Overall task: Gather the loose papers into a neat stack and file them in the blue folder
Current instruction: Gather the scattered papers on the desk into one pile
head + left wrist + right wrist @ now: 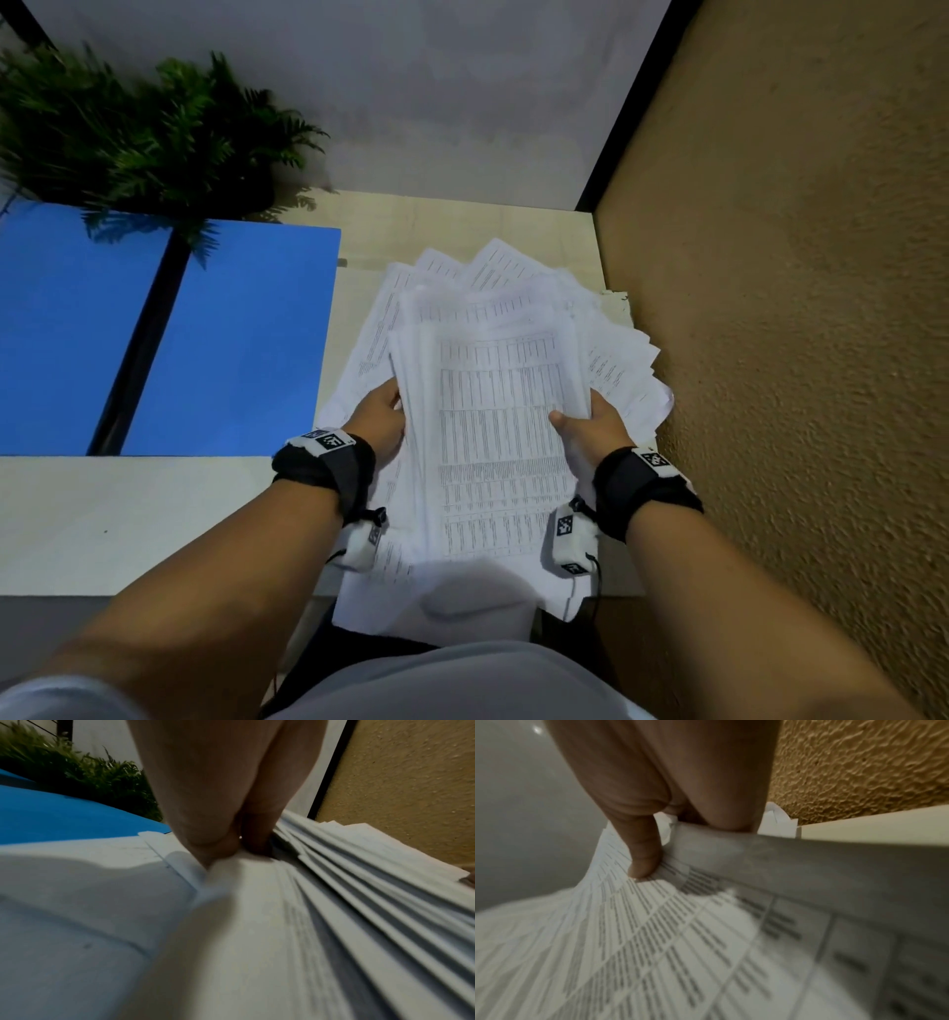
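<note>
Both hands grip papers at counter edge: left hand on left side, right hand on right, thumb on top. Sheets fanned beyond. Blue folder lies open left of papers, plant behind it.

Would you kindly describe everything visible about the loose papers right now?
The loose papers are white printed sheets with dense tables, fanned unevenly rather than squared. They lie on the pale table right of the blue folder, overhanging its near edge. The left hand and right hand grip the top bundle's sides.
</note>
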Tool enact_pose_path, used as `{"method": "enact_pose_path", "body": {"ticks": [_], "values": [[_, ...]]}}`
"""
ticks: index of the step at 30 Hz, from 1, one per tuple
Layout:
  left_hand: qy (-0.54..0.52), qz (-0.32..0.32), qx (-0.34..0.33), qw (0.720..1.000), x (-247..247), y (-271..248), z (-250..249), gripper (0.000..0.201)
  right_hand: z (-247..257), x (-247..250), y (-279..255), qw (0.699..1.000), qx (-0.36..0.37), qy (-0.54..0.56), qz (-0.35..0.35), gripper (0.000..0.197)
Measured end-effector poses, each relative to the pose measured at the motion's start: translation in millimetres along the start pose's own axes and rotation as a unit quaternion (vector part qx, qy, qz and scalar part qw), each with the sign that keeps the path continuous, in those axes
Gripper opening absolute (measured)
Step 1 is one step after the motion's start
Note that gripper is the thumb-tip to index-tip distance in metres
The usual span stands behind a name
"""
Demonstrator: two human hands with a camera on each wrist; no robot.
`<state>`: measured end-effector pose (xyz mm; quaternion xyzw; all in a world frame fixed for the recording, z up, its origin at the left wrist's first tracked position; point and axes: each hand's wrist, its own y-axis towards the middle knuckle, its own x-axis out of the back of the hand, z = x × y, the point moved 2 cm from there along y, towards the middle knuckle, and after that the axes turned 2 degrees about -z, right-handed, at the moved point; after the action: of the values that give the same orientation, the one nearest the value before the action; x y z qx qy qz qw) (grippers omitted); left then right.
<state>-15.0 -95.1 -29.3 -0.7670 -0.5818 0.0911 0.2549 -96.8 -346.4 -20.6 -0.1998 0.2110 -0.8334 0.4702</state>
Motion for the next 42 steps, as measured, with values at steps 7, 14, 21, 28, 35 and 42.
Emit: {"method": "enact_pose_path", "body": {"ticks": [7, 14, 21, 28, 35, 42], "values": [[0.012, -0.174, 0.042, 0.984, 20.8, -2.4, 4.6, 0.040, -16.4, -4.8, -2.4, 1.000, 0.009, -0.014, 0.000, 0.059], [-0.083, -0.035, 0.105, 0.990, -5.4, -26.5, 9.6, 0.091, -26.2, -31.9, -22.2, 0.995, -0.031, -0.095, -0.022, 0.045], [0.042, -0.152, 0.104, 0.982, 9.2, -42.0, 8.8, 0.054, -17.4, -26.4, -4.8, 0.987, 0.041, -0.077, -0.132, 0.024], [0.008, -0.211, 0.131, 0.969, 53.7, -33.9, 14.0, 0.040, -23.5, 11.8, 18.2, 0.972, -0.101, 0.044, -0.209, 0.060], [-0.053, -0.161, 0.128, 0.977, 33.5, -34.8, 24.8, 0.061, -13.2, 16.9, 10.7, 0.968, 0.042, -0.040, -0.246, 0.038], [0.024, -0.142, 0.114, 0.983, 29.3, -36.5, 25.1, 0.033, 45.4, 51.5, -40.2, 0.912, 0.166, -0.175, -0.331, 0.019]]}}
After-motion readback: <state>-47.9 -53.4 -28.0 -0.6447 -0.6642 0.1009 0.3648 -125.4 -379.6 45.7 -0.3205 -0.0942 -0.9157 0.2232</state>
